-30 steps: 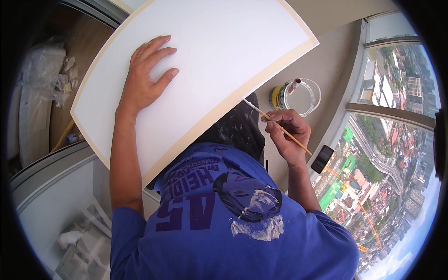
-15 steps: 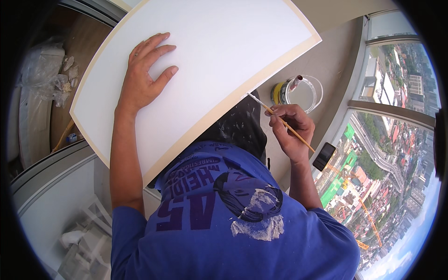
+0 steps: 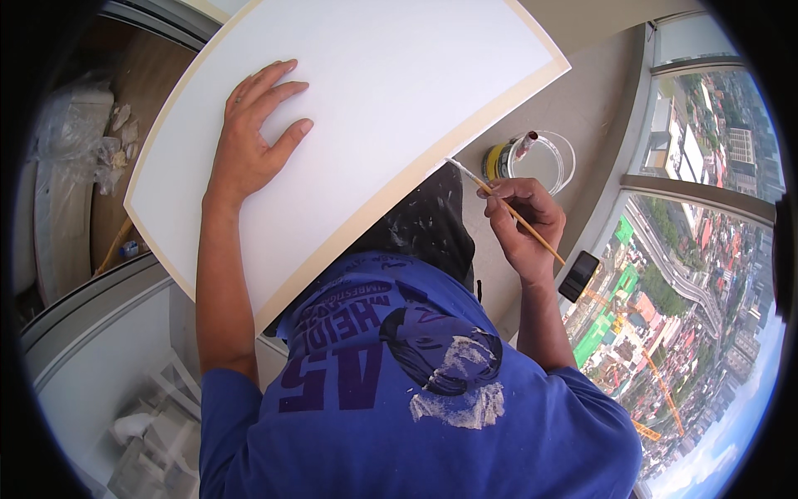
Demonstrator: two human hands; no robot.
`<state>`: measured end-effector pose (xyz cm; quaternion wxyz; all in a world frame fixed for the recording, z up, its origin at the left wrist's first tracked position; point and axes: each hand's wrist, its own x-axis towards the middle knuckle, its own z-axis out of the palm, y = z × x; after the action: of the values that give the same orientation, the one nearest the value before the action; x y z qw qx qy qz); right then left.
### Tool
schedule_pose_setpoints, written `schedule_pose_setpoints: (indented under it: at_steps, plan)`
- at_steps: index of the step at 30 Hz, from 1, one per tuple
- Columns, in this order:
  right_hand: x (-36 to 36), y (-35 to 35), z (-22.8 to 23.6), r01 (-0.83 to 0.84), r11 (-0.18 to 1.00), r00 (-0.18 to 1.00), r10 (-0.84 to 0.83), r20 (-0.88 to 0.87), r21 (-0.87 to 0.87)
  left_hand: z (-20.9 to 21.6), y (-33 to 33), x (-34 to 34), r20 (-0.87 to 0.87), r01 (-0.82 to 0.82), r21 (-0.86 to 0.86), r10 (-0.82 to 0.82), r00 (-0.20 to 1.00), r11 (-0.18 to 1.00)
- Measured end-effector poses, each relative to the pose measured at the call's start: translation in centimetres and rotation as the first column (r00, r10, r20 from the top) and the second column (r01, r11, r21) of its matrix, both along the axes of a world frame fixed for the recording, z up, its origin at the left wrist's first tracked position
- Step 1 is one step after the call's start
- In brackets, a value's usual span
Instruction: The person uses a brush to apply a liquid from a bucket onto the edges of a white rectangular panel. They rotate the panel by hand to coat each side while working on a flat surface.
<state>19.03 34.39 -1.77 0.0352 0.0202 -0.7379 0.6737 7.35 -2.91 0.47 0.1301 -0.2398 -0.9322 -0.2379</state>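
A large white panel with a tan strip along its borders lies across my lap, tilted in view. My left hand rests flat on its upper face, fingers spread. Beyond the panel's near right edge, my right hand pinches a thin paintbrush with a wooden handle. The brush's white-coated tip meets the tan edge of the panel. White paint shows on the edge beside the tip.
A bucket with a yellow and dark label stands on the floor past my right hand, a paint-stained handle leaning in it. A dark phone lies by the window. Plastic-wrapped items are behind the sliding frame at left.
My right hand and the brush have shifted slightly to the right and up along the panel's edge. The left hand stays in place on the panel.
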Motion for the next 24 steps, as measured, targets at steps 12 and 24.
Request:
schedule_pose_setpoints:
  at_steps: [12,24]
  plan:
    - [0.3,-0.3,-0.4,-0.09,0.996,0.995,0.09,-0.034,-0.017,0.0,0.0,-0.1,0.005,-0.001,-0.001,0.001,1.0,1.0]
    - [-0.5,0.3,0.1,0.036,0.999,0.999,-0.037,0.002,0.018,0.0,0.0,-0.1,0.016,-0.002,0.0,0.002,1.0,1.0]
